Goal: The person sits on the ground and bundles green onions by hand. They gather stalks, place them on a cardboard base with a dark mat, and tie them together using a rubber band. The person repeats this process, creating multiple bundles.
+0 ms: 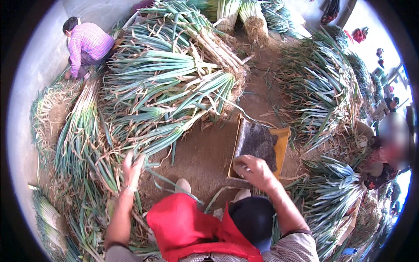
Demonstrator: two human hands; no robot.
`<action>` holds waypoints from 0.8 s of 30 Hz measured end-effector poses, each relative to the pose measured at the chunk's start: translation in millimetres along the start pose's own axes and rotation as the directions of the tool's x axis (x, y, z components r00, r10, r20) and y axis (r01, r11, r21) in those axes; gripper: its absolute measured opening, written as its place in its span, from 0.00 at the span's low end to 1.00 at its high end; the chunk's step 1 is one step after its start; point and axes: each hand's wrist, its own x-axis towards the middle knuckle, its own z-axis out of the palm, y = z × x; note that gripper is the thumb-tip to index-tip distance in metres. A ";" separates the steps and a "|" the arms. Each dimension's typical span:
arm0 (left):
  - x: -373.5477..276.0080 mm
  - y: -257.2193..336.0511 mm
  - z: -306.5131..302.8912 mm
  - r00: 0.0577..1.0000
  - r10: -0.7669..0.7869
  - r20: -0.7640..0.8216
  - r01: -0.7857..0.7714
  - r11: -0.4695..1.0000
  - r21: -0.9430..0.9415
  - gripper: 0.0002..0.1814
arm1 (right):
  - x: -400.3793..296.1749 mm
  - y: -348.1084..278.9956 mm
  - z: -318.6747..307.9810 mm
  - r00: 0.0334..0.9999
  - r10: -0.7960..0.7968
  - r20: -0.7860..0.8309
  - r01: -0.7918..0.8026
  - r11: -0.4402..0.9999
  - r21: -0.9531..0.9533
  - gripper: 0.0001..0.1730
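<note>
My left hand (132, 168) is at the leaf tips of a heap of green onions (157, 98). Its fingers are bent against the greens, and whether they grip a leaf is unclear. Over the near end of an open yellow-edged box (284, 145) with a dark inside is my right hand (253, 170), fingers curled and slightly blurred. I cannot make out anything held in it. Loose long leaves (170, 183) cross the ground in front of my red apron (186, 226). The heaped onions point their roots toward the right, their leaves toward the left.
A person in a checked shirt (88, 42) crouches by the wall at the upper left. Another person (383, 163) sits at the right beside more onions (337, 183). Tied bundles (255, 23) stand at the back. A further pile (320, 85) lies right of the earthen floor (203, 147).
</note>
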 end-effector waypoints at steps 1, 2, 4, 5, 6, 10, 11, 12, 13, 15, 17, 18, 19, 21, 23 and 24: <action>23.1 25.1 36.8 0.994 0.040 0.105 -0.036 0.999 -0.039 0.06 | 10.6 6.4 9.9 1.000 -0.002 -0.002 0.002 1.000 0.019 0.15; 48.8 45.8 77.5 0.972 0.131 0.195 -0.127 0.991 -0.036 0.06 | 16.6 15.7 11.4 0.996 -0.053 0.071 0.047 0.995 0.083 0.16; 106.3 73.2 147.2 0.885 0.314 0.344 -0.313 0.948 -0.059 0.06 | 32.4 27.2 17.2 0.986 -0.137 0.100 0.111 0.967 0.231 0.16; 133.7 83.8 177.6 0.850 0.339 0.403 -0.383 0.923 0.030 0.05 | 38.5 31.1 18.9 0.993 -0.111 0.034 0.099 0.963 0.252 0.16; 166.8 83.0 207.7 0.818 0.367 0.443 -0.421 0.906 0.026 0.07 | 44.3 41.3 22.0 0.998 -0.062 -0.012 0.063 0.966 0.251 0.17; 276.6 62.8 307.3 0.667 0.580 0.467 -0.737 0.422 0.528 0.10 | 90.3 115.9 40.6 0.950 0.147 -0.274 -0.120 0.986 0.112 0.23; 288.8 58.7 327.7 0.725 0.460 0.513 -0.680 0.360 0.638 0.12 | 112.0 129.9 36.9 0.931 0.133 -0.341 -0.114 0.991 0.077 0.26; 302.3 52.3 343.5 0.759 0.410 0.506 -0.644 0.360 0.675 0.17 | 138.6 155.1 39.9 0.916 0.080 -0.393 -0.067 0.997 0.048 0.30; 310.0 45.6 359.3 0.787 0.360 0.500 -0.612 0.359 0.705 0.23 | 164.2 179.7 41.2 0.899 0.008 -0.438 -0.050 0.995 -0.084 0.35; 310.9 37.5 378.2 0.812 0.280 0.512 -0.581 0.303 0.755 0.31 | 215.4 204.3 36.1 0.896 0.050 -0.441 -0.148 0.971 -0.189 0.40; 301.6 38.4 389.8 0.792 0.250 0.557 -0.603 0.173 0.779 0.34 | 249.8 247.6 41.8 0.941 0.069 -0.330 -0.206 0.892 -0.402 0.29; 299.7 40.4 393.5 0.823 0.197 0.533 -0.563 0.160 0.811 0.34 | 263.8 268.8 49.3 0.963 0.157 -0.218 -0.250 0.825 -0.507 0.26; 301.9 34.4 389.0 0.826 0.158 0.542 -0.562 0.143 0.815 0.26 | 271.5 274.3 58.3 0.963 0.253 -0.095 -0.257 0.752 -0.607 0.23; 316.1 22.6 373.4 0.746 0.207 0.633 -0.647 -0.005 0.763 0.15 | 261.2 284.8 77.9 0.974 0.018 -0.228 -0.137 0.845 -0.518 0.13; 316.2 31.9 349.9 0.635 0.383 0.671 -0.703 -0.074 0.708 0.12 | 247.6 295.3 83.9 0.970 -0.055 -0.235 -0.079 0.849 -0.522 0.10; 326.9 26.1 328.6 0.630 0.359 0.688 -0.696 -0.133 0.706 0.11 | 244.5 297.6 85.3 0.984 -0.028 -0.173 -0.076 0.824 -0.562 0.09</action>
